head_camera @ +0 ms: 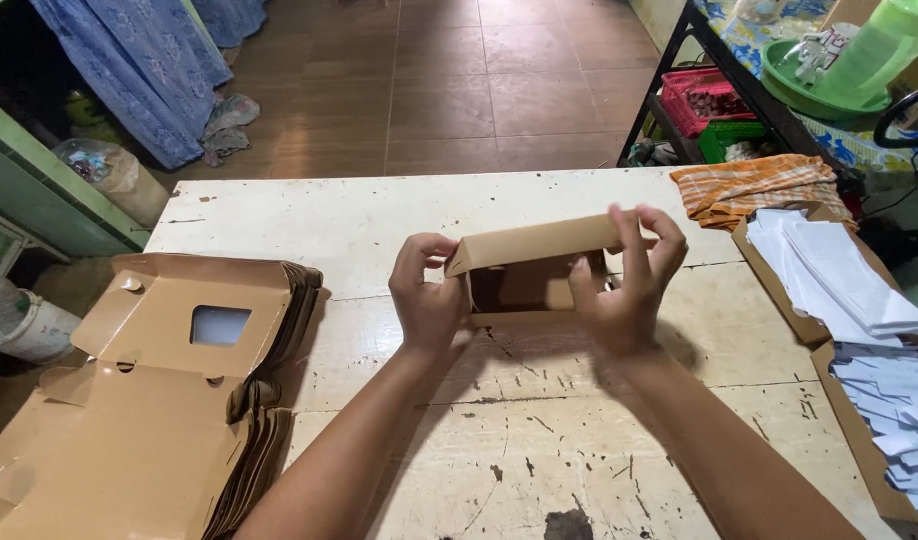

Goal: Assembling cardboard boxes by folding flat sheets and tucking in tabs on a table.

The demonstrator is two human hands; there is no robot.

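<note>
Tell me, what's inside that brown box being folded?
The cardboard box held by the left hand and right hand shows only a dark, shadowed interior; its raised flap and the hands hide the rest.

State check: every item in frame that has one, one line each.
Small brown cardboard box: partly folded, lid flap up, held off table.
Left hand: gripping box's left end.
Right hand: gripping box's right end.
Stack of flat brown windowed box blanks: unfolded.
Orange checked cloth: crumpled.

matt cardboard box (524,265), worn painted wooden table (379,215)
</note>
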